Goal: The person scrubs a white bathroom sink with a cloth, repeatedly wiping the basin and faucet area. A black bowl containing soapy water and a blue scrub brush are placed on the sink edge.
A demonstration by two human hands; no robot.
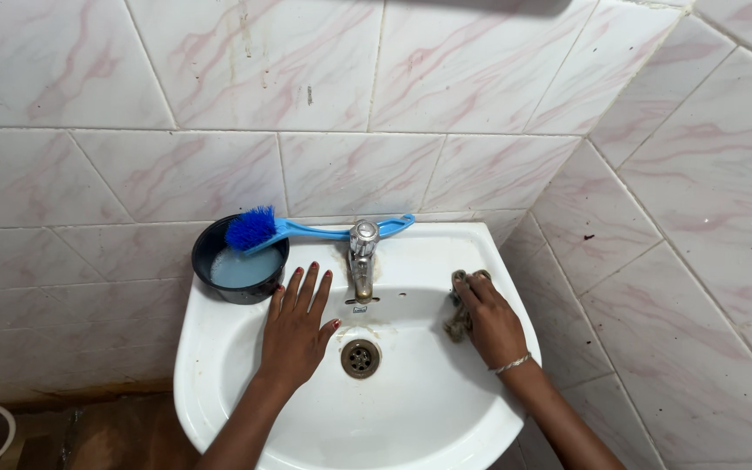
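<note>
Cloth under right hand, left hand flat in sink

Just one camera here, strapped to the person's head, so there's no second view to overlap with. It looks down and forward over a white sink from close up, near enough that the basin fills the lower middle and its front rim gets cut off at 6 o'clock. The tiled wall fills 12 o'clock, and a side wall angles in from 3.
</note>
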